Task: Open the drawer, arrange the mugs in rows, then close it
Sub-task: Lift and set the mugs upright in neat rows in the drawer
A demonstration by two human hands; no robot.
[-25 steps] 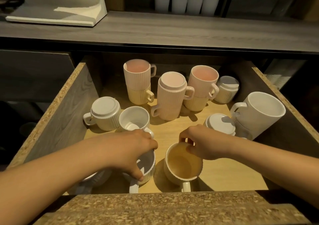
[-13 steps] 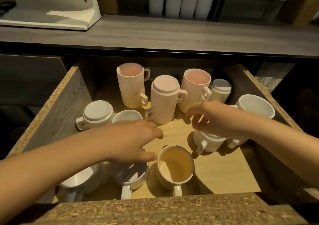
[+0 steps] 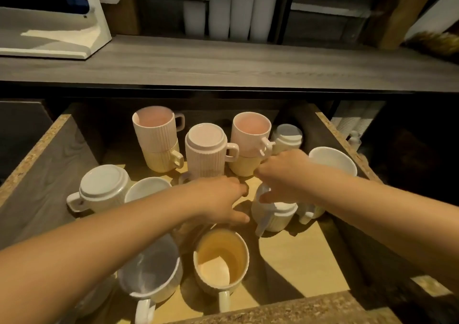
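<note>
Starting at the bottom edge of the frame, the open drawer (image 3: 285,308) shows its chipboard front lip. Just behind it stand an upright cream mug (image 3: 221,261) at lower centre and a white mug (image 3: 151,271) to its left, both handles toward the viewer. Above them the left hand (image 3: 218,199) hovers with fingers and thumb spread apart, holding nothing. To its right, the right hand (image 3: 280,174) curls its fingers down onto an upturned ribbed mug (image 3: 275,217), gripping its base; that mug is blurred. Along the drawer's back stand a pink-over-cream stack (image 3: 156,139), an inverted pink mug (image 3: 206,149) and a second stack (image 3: 250,139). A grey countertop (image 3: 223,60) crosses the upper frame.
</note>
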